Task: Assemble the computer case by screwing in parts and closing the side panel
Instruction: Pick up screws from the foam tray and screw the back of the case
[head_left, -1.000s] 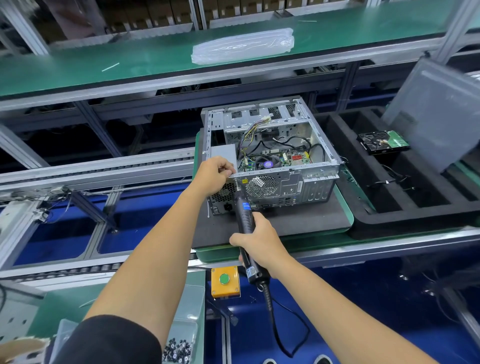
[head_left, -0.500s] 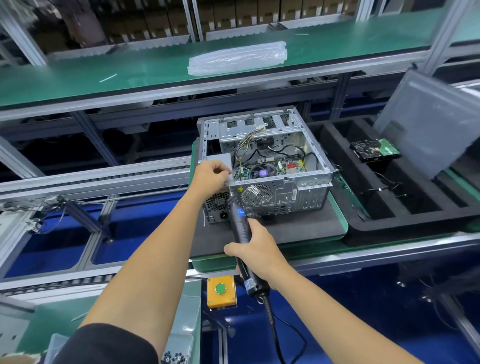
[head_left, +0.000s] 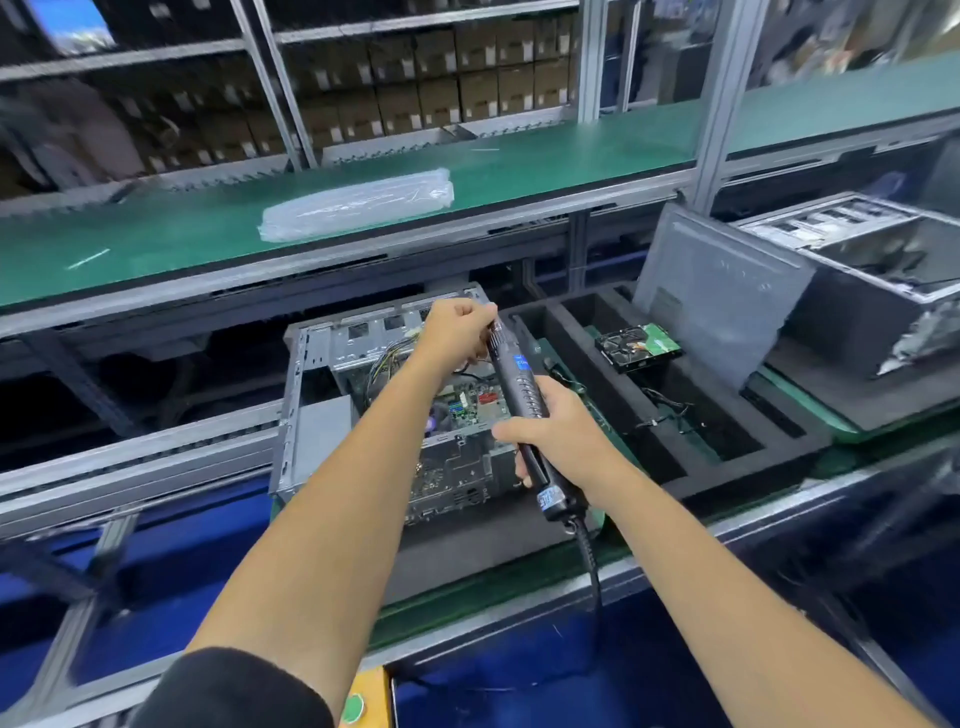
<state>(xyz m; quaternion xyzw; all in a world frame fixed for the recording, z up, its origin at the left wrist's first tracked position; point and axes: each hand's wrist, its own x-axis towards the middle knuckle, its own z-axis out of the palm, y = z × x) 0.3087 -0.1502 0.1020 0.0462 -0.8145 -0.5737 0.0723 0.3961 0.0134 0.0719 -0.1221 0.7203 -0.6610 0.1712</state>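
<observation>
An open metal computer case (head_left: 296, 415) lies on a dark mat on the conveyor, its motherboard and cables exposed. My right hand (head_left: 558, 431) grips the black electric screwdriver (head_left: 519, 384), which points up and away over the case. My left hand (head_left: 460, 327) is curled at the screwdriver's tip, above the case's far right part; what it pinches there is hidden. The grey side panel (head_left: 722, 291) leans upright at the right, behind a black foam tray (head_left: 727, 467).
A hard drive (head_left: 638, 347) lies in the foam tray. Another open case (head_left: 857, 244) stands at the far right. A plastic bag (head_left: 358, 205) lies on the green shelf above. A yellow box with a green button (head_left: 363, 699) sits at the front edge.
Both hands and the screwdriver lifted from the case's near left rear corner and moved up over its far right part. The view swung upward and left.
</observation>
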